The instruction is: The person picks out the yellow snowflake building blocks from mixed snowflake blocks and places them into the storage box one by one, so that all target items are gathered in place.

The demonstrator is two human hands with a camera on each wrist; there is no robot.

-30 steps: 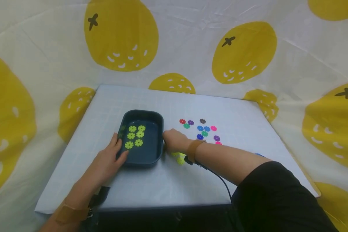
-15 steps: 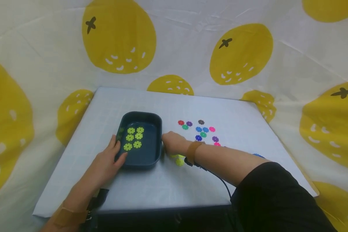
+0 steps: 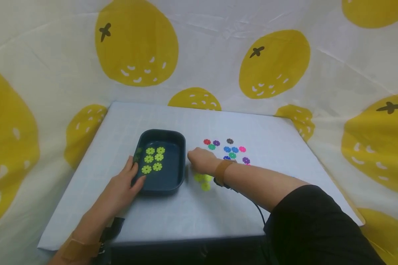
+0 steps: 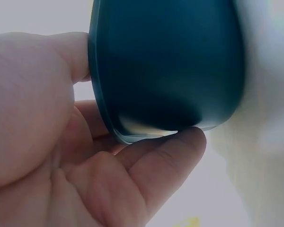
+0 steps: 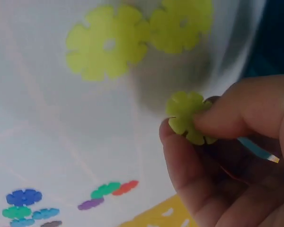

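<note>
Our right hand (image 5: 227, 151) pinches one green disc (image 5: 188, 117) just beside the dark tray (image 3: 180, 162); our left hand (image 3: 121, 187) grips the tray's near corner. The grip on the disc is only at its edge, so it may slip and fall onto the counter (image 3: 192, 209), among the loose green discs (image 3: 202, 180).

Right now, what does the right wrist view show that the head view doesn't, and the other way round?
Only the right wrist view shows the right hand pinching a green disc. Only the head view shows the left hand holding the tray, with six green discs inside. Both show loose green discs on the table and the coloured discs beyond.
</note>
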